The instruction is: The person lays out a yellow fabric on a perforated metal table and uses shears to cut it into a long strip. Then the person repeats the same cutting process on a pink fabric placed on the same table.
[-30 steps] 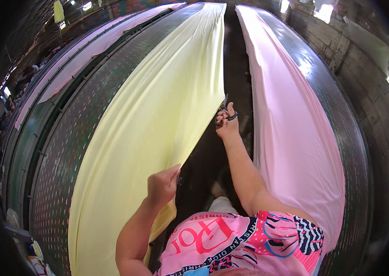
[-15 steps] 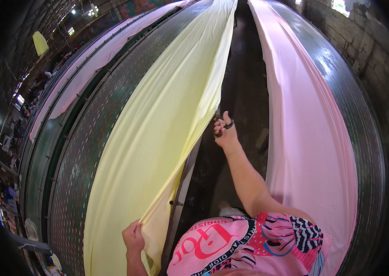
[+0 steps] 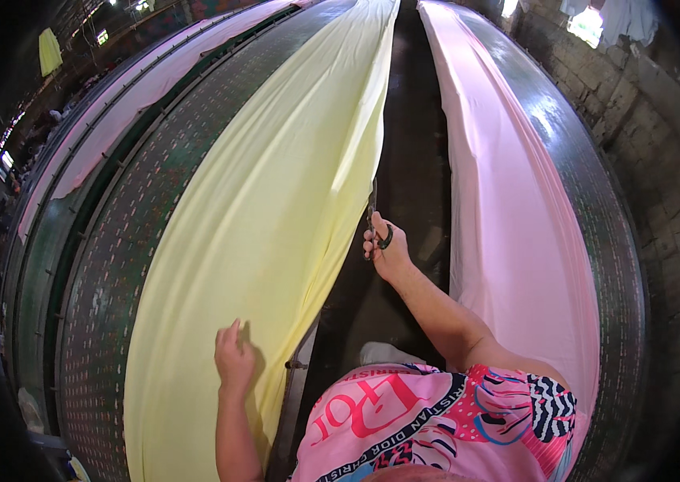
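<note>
A long yellow cloth (image 3: 227, 249) lies in soft lengthwise folds over the table on my left, its right side hanging past the table edge. My right hand (image 3: 391, 255) is closed round dark-handled scissors (image 3: 372, 205) just beside that hanging edge. The blades point away from me; whether they touch the cloth I cannot tell. Over the near part of the cloth is my left hand (image 3: 235, 357), fingers partly stretched and nothing in them. Its shadow falls on the cloth close by.
Pink cloth (image 3: 517, 217) covers much of the right-hand table (image 3: 589, 177). Between the tables runs a dark aisle (image 3: 411, 136). A speckled tabletop (image 3: 159, 153) shows left of the yellow cloth. Farther left lies more pink cloth (image 3: 127, 100). A block wall (image 3: 621, 112) stands at the right.
My left hand has let go of the yellow cloth's edge and moved up over the cloth. That edge, earlier pulled taut, now hangs looser. My right hand still holds the scissors, slightly lower in view.
</note>
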Action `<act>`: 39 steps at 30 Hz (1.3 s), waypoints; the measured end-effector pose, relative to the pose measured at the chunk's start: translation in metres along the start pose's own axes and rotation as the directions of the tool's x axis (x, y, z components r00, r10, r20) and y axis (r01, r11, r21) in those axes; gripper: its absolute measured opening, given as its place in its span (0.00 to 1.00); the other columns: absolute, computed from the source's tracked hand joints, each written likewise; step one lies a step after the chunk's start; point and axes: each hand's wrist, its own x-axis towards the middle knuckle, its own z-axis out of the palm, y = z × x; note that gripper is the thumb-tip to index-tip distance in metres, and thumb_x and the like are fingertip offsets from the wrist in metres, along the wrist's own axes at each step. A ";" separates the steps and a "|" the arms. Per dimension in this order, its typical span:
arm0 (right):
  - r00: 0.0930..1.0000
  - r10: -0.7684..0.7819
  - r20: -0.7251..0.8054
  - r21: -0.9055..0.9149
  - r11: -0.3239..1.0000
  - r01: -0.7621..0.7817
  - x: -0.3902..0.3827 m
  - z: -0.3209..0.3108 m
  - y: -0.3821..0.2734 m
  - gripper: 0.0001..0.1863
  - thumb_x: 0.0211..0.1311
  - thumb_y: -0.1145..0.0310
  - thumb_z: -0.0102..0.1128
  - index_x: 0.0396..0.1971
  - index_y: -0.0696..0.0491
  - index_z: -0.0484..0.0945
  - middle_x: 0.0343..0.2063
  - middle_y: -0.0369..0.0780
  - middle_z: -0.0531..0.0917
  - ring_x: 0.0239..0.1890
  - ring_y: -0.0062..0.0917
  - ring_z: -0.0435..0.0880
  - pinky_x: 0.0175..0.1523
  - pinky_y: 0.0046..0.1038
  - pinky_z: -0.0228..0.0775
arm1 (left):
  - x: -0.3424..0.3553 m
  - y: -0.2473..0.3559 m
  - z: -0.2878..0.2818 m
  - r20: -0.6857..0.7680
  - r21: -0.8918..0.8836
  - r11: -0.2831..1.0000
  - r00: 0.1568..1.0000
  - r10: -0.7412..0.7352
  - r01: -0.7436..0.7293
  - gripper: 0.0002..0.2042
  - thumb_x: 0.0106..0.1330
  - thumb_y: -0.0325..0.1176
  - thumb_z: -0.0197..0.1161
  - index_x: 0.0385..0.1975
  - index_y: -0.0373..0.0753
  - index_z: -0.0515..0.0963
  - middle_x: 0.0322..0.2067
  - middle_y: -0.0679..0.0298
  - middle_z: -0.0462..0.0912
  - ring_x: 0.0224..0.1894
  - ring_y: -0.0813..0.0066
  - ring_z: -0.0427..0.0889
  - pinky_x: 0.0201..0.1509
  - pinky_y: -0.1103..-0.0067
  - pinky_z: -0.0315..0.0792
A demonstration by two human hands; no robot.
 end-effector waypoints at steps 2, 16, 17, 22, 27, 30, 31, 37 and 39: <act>1.000 0.002 -0.023 0.028 1.000 -0.001 -0.002 -0.010 -0.006 0.21 0.71 0.46 0.70 0.36 0.47 0.74 0.25 0.34 0.79 0.20 0.21 0.78 0.25 0.29 0.71 | 0.032 0.033 0.024 -0.125 -0.046 0.964 0.959 0.255 -0.262 0.23 0.62 0.23 0.66 0.60 0.34 0.80 0.51 0.48 0.82 0.55 0.49 0.81 0.62 0.61 0.76; 0.982 0.184 0.052 0.073 0.980 -0.187 -0.032 -0.032 -0.025 0.19 0.77 0.54 0.64 0.50 0.54 0.74 0.27 0.37 0.80 0.21 0.22 0.77 0.27 0.28 0.73 | 0.207 0.250 0.171 0.228 0.074 0.816 0.806 0.546 -0.574 0.20 0.63 0.33 0.71 0.55 0.38 0.78 0.44 0.54 0.82 0.47 0.53 0.86 0.46 0.61 0.81; 0.977 0.208 0.044 0.086 0.974 -0.211 -0.034 -0.034 -0.027 0.22 0.77 0.55 0.64 0.57 0.57 0.75 0.27 0.37 0.79 0.21 0.22 0.77 0.27 0.28 0.74 | 0.216 0.254 0.180 0.241 0.105 0.804 0.799 0.550 -0.585 0.17 0.65 0.33 0.69 0.52 0.39 0.79 0.41 0.55 0.83 0.44 0.54 0.87 0.42 0.61 0.82; 0.951 0.262 0.162 0.204 0.934 -0.292 -0.032 -0.058 -0.029 0.26 0.81 0.47 0.56 0.62 0.54 0.70 0.31 0.39 0.80 0.28 0.27 0.81 0.36 0.34 0.78 | 0.226 0.267 0.201 0.272 0.168 0.724 0.737 0.618 -0.669 0.06 0.64 0.33 0.65 0.37 0.40 0.78 0.31 0.59 0.85 0.32 0.58 0.88 0.34 0.65 0.83; 0.930 0.183 0.318 0.443 0.839 -0.317 -0.036 -0.064 -0.021 0.33 0.81 0.35 0.41 0.60 0.50 0.72 0.37 0.39 0.82 0.42 0.32 0.83 0.57 0.41 0.75 | 0.218 0.278 0.206 0.365 0.087 0.690 0.668 0.649 -0.718 0.04 0.64 0.32 0.63 0.33 0.41 0.78 0.31 0.58 0.85 0.32 0.57 0.88 0.34 0.64 0.83; 0.939 0.188 0.289 0.441 0.844 -0.305 -0.032 -0.075 -0.010 0.32 0.80 0.33 0.41 0.56 0.50 0.72 0.36 0.38 0.81 0.40 0.30 0.82 0.53 0.38 0.73 | 0.215 0.279 0.213 0.309 0.023 0.717 0.687 0.658 -0.697 0.04 0.69 0.32 0.60 0.33 0.42 0.78 0.27 0.57 0.83 0.31 0.54 0.87 0.31 0.61 0.80; 0.941 0.185 0.282 0.432 0.852 -0.297 -0.028 -0.081 -0.004 0.32 0.80 0.33 0.42 0.55 0.50 0.72 0.36 0.38 0.81 0.39 0.30 0.81 0.52 0.37 0.73 | 0.214 0.281 0.215 0.312 0.018 0.717 0.685 0.658 -0.697 0.04 0.69 0.32 0.60 0.33 0.42 0.78 0.27 0.57 0.83 0.30 0.54 0.87 0.31 0.61 0.80; 0.988 0.116 0.098 0.309 0.940 -0.141 -0.021 -0.083 -0.016 0.31 0.76 0.32 0.52 0.48 0.50 0.73 0.30 0.34 0.79 0.29 0.25 0.79 0.39 0.32 0.72 | 0.205 0.286 0.221 0.264 0.003 0.739 0.714 0.649 -0.673 0.04 0.70 0.32 0.60 0.34 0.42 0.78 0.26 0.57 0.84 0.29 0.52 0.87 0.32 0.59 0.79; 0.993 0.098 0.069 0.283 0.952 -0.114 -0.020 -0.077 -0.022 0.32 0.74 0.31 0.53 0.46 0.49 0.73 0.28 0.33 0.79 0.27 0.23 0.78 0.37 0.30 0.71 | 0.204 0.289 0.215 0.259 0.030 0.744 0.724 0.639 -0.668 0.03 0.70 0.32 0.60 0.35 0.42 0.78 0.26 0.57 0.84 0.29 0.51 0.87 0.32 0.58 0.79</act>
